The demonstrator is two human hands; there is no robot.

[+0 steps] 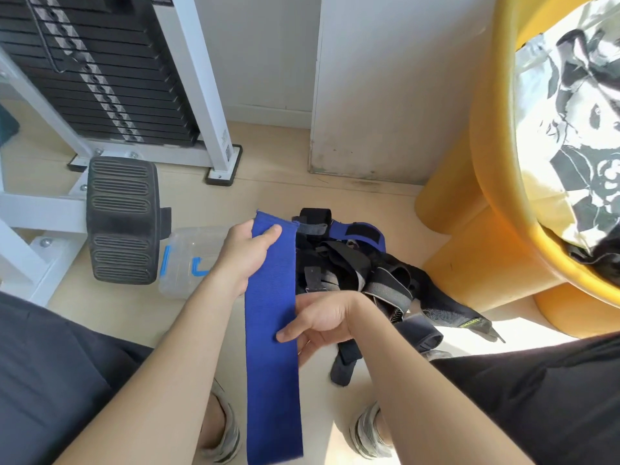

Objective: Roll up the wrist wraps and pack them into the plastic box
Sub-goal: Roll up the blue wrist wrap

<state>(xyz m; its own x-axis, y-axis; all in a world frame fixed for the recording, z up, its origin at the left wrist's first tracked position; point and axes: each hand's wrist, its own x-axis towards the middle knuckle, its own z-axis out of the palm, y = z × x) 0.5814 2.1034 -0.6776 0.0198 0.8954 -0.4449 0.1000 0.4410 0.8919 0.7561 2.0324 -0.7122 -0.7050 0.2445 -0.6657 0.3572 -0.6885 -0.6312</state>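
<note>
Blue wrist wrap (271, 330) held flat, both hands.
Left hand (248, 256) fingers pinch top end, right hand (322, 323) fingers grip mid edge; plastic box (188, 260) on floor, left; pile (349, 260) lettering unreadable.

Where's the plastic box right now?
In the head view, the plastic box sits on the floor left of centre, between the black footplate and the left hand.

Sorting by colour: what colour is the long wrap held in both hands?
The wrap is plain blue; head view.
</note>
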